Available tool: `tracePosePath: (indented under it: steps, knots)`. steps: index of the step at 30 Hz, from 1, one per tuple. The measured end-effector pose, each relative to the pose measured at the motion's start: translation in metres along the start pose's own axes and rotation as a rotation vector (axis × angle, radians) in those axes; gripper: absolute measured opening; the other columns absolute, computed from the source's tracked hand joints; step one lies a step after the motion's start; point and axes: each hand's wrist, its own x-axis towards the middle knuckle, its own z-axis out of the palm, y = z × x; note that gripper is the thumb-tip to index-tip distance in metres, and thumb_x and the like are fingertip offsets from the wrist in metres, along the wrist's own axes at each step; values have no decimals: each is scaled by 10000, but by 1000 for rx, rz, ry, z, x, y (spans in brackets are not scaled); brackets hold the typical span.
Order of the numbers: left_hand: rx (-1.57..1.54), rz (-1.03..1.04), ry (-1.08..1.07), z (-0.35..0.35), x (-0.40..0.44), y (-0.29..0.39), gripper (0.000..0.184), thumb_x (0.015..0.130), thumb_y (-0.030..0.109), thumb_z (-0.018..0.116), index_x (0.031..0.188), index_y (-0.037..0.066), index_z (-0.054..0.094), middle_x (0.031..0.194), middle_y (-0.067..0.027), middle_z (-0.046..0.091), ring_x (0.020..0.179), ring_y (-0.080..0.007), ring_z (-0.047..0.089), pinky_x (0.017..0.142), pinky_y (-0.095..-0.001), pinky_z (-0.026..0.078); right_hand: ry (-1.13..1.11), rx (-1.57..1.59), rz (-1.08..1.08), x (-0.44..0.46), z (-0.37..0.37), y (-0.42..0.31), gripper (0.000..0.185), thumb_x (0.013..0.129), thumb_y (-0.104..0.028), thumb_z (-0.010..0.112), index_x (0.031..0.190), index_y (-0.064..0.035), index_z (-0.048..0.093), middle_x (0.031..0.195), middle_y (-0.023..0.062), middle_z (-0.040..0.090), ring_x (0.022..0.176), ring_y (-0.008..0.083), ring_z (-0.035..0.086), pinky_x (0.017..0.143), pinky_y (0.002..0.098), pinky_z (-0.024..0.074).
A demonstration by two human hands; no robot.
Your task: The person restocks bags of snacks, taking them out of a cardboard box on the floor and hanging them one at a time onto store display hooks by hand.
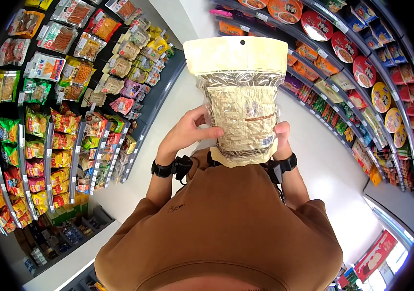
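A bag of sunflower seeds (246,114) is held upright in front of my chest, its cream top band with a round hang hole pointing away from me. Dark striped seeds show through the clear strip above a crinkled printed panel. My left hand (190,130) grips the left side of the bag, thumb across the front and fingers behind it. On the opposite edge, my right hand (282,138) closes around the lower right side, most of its fingers hidden behind the bag. Each wrist wears a black strap.
Shelves of bagged snacks (64,136) and hanging packets (59,36) rise on the left. Along the right run curved shelves with instant noodle bowls (316,25) and small packets. A pale floor (168,111) lies between them. A red poster (376,255) stands at lower right.
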Motion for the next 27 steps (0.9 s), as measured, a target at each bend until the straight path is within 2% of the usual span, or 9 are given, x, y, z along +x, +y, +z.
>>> tracePosePath:
  steps: [7, 9, 10, 12, 15, 21, 23, 26, 27]
  knots:
    - [146, -41, 7, -3, -1, -3, 566, 801, 158, 732, 1253, -47, 460, 1192, -77, 559, 1108, -142, 493, 979, -314, 366, 82, -67, -32, 0, -4, 0, 765, 615, -218, 583, 1316, 35, 414, 1263, 215, 524, 1099, 344, 545, 971, 424, 426]
    - [115, 100, 158, 15, -7, -3, 570, 790, 220, 742, 1237, -1, 466, 1099, -89, 581, 1026, -171, 560, 850, -287, 447, 117, -119, -20, -5, -5, -2, 765, 613, -226, 588, 1312, 34, 420, 1247, 214, 534, 1089, 336, 551, 955, 420, 439]
    - [108, 98, 171, 21, -7, -7, 570, 790, 220, 742, 1237, -1, 466, 1099, -89, 581, 1026, -171, 560, 850, -287, 447, 115, -133, -19, -8, -7, -3, 737, 635, -226, 575, 1305, 42, 423, 1243, 210, 536, 1086, 328, 554, 953, 420, 439]
    - [135, 172, 413, 21, -9, -14, 583, 809, 200, 719, 1278, 27, 419, 1202, -118, 517, 1057, -200, 559, 821, -294, 461, 196, -225, 1, -1, -5, -3, 712, 660, -225, 568, 1301, 51, 422, 1237, 212, 539, 1084, 325, 555, 950, 420, 440]
    - [159, 185, 556, 10, -15, -12, 565, 828, 180, 693, 1297, 51, 405, 1283, -113, 456, 1090, -216, 547, 814, -298, 468, 268, -417, 37, 27, 7, 1, 633, 748, -245, 545, 1279, 79, 428, 1221, 213, 545, 1077, 311, 561, 941, 412, 444]
    - [238, 193, 519, 25, -12, -18, 491, 860, 149, 648, 1294, 51, 439, 1307, -93, 472, 1244, -237, 434, 884, -323, 456, 255, -344, 48, 35, 10, 1, 596, 805, -253, 541, 1281, 81, 412, 1222, 213, 542, 1074, 305, 568, 933, 400, 455]
    - [193, 192, 467, 12, -12, -15, 597, 842, 216, 681, 1332, 50, 384, 1365, -115, 415, 1243, -260, 436, 890, -333, 465, 247, -390, 71, 48, 16, 8, 629, 808, -233, 552, 1327, 63, 356, 1276, 203, 499, 1120, 298, 540, 957, 394, 437]
    - [167, 206, 419, -34, 1, -12, 718, 836, 280, 689, 1388, 37, 298, 1393, -146, 378, 1262, -293, 414, 918, -364, 456, 252, -653, 43, 104, 35, 21, 761, 808, -204, 593, 1428, 5, 204, 1393, 168, 367, 1282, 262, 379, 1061, 362, 304]
    - [161, 214, 431, -53, 9, -12, 718, 836, 280, 689, 1388, 37, 298, 1393, -146, 378, 1262, -293, 414, 918, -364, 456, 246, -662, 54, 125, 37, 22, 761, 808, -204, 593, 1428, 5, 204, 1393, 168, 367, 1282, 262, 379, 1061, 362, 304]
